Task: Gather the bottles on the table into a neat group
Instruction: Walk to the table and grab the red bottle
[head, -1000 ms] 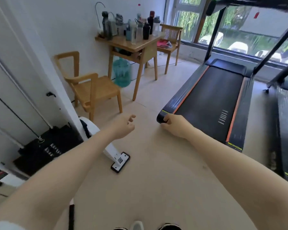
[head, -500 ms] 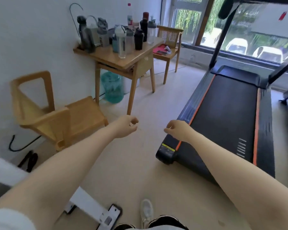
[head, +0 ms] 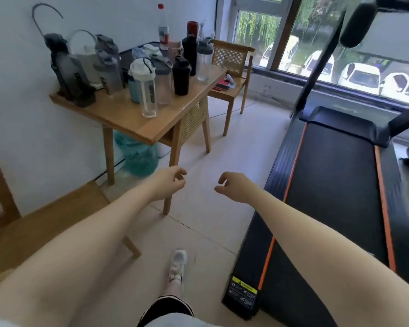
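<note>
The wooden table (head: 151,128) stands against the wall, well ahead of the person, and none of the gathering looks begun. On it the bottles (head: 137,72) stand loosely spread from its far-left corner to its right edge; a clear white-lidded bottle (head: 147,90) stands alone nearest its front edge. Short of the table, the left hand (head: 169,185) and right hand (head: 234,187) hang in the air, fingers loosely curled, holding nothing.

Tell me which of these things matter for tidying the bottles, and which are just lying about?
Part of the job:
bottles
wooden table
left hand, empty
right hand, empty

Just lying about:
treadmill
near chair
far chair
green water jug under the table
</note>
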`<state>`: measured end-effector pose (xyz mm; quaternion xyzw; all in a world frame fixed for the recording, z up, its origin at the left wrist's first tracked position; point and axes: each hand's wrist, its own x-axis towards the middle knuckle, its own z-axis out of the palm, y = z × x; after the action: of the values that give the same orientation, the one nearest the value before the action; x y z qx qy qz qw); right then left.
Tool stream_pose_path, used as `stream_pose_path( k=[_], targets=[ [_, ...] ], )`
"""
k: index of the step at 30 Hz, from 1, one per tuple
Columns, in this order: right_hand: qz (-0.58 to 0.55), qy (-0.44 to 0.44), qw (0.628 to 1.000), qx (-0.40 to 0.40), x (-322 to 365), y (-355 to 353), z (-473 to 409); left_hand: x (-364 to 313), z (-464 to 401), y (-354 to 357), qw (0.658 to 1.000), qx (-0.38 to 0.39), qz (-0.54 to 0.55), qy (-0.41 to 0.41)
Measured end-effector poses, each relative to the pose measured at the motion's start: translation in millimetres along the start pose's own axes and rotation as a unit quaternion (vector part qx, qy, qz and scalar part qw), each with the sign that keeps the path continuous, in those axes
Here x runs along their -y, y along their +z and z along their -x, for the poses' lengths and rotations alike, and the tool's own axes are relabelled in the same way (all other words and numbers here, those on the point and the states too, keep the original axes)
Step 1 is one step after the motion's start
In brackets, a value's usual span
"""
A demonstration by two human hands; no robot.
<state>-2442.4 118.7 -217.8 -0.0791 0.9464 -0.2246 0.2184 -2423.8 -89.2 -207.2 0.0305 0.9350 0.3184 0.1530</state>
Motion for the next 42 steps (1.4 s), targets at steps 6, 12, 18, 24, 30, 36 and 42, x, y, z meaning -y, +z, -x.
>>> stream_pose_path(
  k=[6,12,18,24,30,36,42],
  targets=[
    [-0.022,0.052,0.998,-0.013,-3,-77,-133,-13,-171,-81,0.999,-0.005,0.009,0.040],
    [-0.095,0.116,0.987,-0.054,-29,-133,-228,-53,-302,-121,0.995,0.017,0.029,0.094],
    [-0.070,0.127,0.989,-0.041,-74,-184,-344,-95,-433,-125,0.989,0.002,0.123,0.079],
    [-0.020,0.065,0.996,-0.061,-103,-305,-484,-156,-568,-168,0.975,-0.078,0.183,0.104],
    [-0.060,-0.042,0.991,-0.114,-82,-407,-598,-185,-653,-232,0.955,-0.176,0.222,0.092],
    [-0.120,-0.169,0.975,-0.081,-38,-450,-685,-159,-707,-303,0.940,-0.293,0.171,0.039],
    [-0.099,-0.266,0.957,-0.057,6,-476,-783,-119,-786,-350,0.957,-0.275,0.059,-0.076]
  ],
)
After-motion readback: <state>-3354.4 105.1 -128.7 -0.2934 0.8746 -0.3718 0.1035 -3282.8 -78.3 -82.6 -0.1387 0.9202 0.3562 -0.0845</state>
